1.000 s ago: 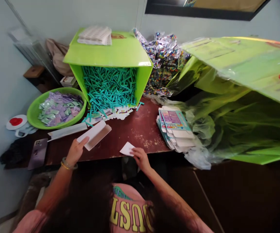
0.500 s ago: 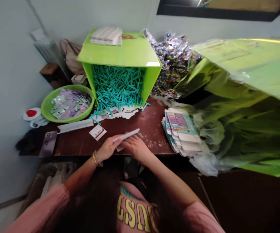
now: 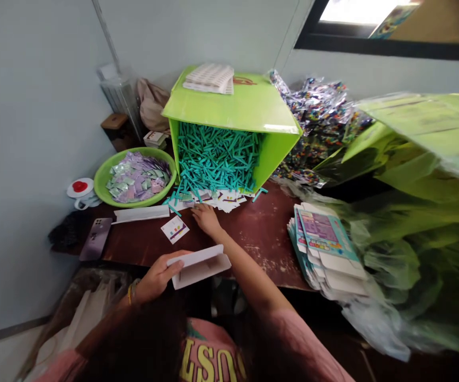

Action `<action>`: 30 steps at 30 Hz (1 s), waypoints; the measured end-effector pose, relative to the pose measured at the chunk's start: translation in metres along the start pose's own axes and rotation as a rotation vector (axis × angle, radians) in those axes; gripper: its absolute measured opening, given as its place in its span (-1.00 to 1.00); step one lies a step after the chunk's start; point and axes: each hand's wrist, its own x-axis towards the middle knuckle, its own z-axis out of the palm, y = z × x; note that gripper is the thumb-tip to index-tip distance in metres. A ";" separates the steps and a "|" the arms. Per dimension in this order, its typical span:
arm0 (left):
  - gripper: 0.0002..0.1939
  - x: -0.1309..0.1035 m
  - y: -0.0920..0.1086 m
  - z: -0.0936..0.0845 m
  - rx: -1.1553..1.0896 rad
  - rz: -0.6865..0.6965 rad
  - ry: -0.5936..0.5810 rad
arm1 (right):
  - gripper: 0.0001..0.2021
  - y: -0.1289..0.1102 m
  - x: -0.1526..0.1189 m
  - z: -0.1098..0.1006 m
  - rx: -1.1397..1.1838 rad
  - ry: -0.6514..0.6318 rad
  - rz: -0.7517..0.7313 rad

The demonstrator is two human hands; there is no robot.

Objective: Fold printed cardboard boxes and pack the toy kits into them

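Note:
My left hand (image 3: pixel 156 276) is closed on the near end of an unfolded white carton (image 3: pixel 203 260), thumb on its side. The carton's open side faces up, and it is held over the front edge of the table. My right hand (image 3: pixel 206 218) reaches forward, fingers stretched out onto the printed cards (image 3: pixel 229 200) in front of the green box. Its fingertips lie at the cards and a few loose sticks; I see nothing held in them. Teal plastic sticks (image 3: pixel 217 156) fill the green box (image 3: pixel 279 156), which lies on its side. One card (image 3: pixel 175 229) lies apart, nearer me.
At left stand a green basin (image 3: pixel 102 185) of small sachets, a lidded cup (image 3: pixel 81 188) and a phone (image 3: pixel 96 239). Flattened cartons (image 3: pixel 325 239) are stacked on the right of the brown table (image 3: pixel 253 239), beside a large plastic-lined green box (image 3: pixel 424 116). Shiny packets (image 3: pixel 317 111) pile up behind.
Both hands were together on the folded carton. My right hand has let go and moved forward to the cards. The carton now stands opened out in my left hand. The view has shifted left.

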 end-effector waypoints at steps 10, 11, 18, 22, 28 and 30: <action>-0.20 -0.039 -0.014 -0.087 0.162 -0.177 0.500 | -0.67 -0.018 -0.074 0.041 -0.241 0.053 0.067; -0.19 -0.038 -0.017 -0.094 0.180 -0.178 0.528 | -0.69 -0.020 -0.085 0.039 -0.232 0.052 0.082; -0.27 -0.011 -0.012 -0.076 0.332 -0.019 0.556 | -0.49 -0.033 -0.015 0.034 -0.184 -0.098 -0.118; -0.27 -0.019 -0.014 -0.061 0.344 0.034 0.601 | -0.44 -0.031 -0.024 0.040 -0.140 -0.133 -0.032; -0.29 -0.029 -0.017 -0.063 0.311 0.044 0.572 | -0.28 -0.016 -0.178 0.019 -0.052 -0.065 -0.028; -0.31 -0.021 -0.015 -0.061 0.321 0.063 0.515 | -0.37 -0.014 -0.221 0.010 0.013 -0.044 -0.021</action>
